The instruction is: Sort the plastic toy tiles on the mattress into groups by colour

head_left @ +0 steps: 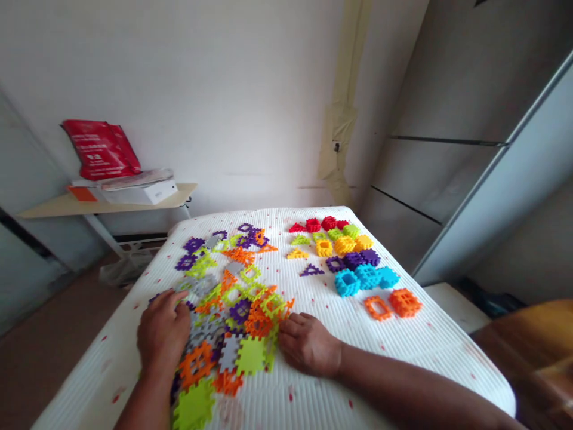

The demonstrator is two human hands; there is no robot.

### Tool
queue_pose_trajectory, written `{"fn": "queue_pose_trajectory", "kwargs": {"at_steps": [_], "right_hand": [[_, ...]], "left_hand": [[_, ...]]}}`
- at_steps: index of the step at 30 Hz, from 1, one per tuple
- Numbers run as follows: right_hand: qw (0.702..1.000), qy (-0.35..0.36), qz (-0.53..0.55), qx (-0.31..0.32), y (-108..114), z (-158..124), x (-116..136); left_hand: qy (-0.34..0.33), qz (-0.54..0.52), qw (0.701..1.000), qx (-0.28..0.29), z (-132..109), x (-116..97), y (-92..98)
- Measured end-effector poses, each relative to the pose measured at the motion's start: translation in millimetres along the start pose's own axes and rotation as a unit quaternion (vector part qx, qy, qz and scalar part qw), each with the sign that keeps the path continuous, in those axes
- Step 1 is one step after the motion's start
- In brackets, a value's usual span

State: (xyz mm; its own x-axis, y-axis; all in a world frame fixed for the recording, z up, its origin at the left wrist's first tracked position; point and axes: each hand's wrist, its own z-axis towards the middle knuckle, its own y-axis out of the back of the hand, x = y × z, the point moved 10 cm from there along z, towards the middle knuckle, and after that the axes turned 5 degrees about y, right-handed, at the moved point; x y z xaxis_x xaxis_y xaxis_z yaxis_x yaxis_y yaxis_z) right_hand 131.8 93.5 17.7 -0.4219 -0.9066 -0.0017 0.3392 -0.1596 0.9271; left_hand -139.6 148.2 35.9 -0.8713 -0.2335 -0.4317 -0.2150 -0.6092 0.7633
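Observation:
A loose pile of flat interlocking plastic pieces in green, orange, purple and grey covers the left half of the table. My left hand (163, 325) rests at the pile's left edge, fingers apart, with grey pieces (208, 328) beside it. At the right edge, my right hand (308, 346) has its fingers curled against the pile; whatever they may hold is hidden. An orange piece (289, 307) lies by its fingertips. Between the hands are an orange window piece (197, 363), a solid green square (250, 355) and a purple window piece (240, 310).
Colour-sorted stacks stand on the table's right: red (329, 223), yellow (344, 245), purple (353, 260), blue (367, 276) and orange (405, 303). A white ribbed cloth (331, 388) covers the table. Behind left, a side table (58, 206) holds a red bag (98, 149). Grey cabinets (430, 161) stand right.

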Motion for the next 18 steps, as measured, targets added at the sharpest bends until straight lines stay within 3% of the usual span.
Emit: {"fn": "queue_pose_trajectory", "kwargs": {"at_steps": [6,10,13,18], "right_hand": [[1.000,0.006,-0.003,0.009,-3,7,-2],[1.000,0.007,0.012,0.003,-3,5,-3],[0.999,0.011,0.042,0.000,-2,4,-3],[0.996,0.006,0.089,-0.005,2,2,-4]], "left_hand": [[0.006,-0.050,0.998,-0.049,-3,-11,13.6],[-0.039,-0.094,0.992,-0.078,-10,-33,28.6],[-0.063,-0.106,0.990,-0.072,-15,-45,32.0],[-0.053,-0.117,0.991,-0.043,-17,-48,25.5]]}}
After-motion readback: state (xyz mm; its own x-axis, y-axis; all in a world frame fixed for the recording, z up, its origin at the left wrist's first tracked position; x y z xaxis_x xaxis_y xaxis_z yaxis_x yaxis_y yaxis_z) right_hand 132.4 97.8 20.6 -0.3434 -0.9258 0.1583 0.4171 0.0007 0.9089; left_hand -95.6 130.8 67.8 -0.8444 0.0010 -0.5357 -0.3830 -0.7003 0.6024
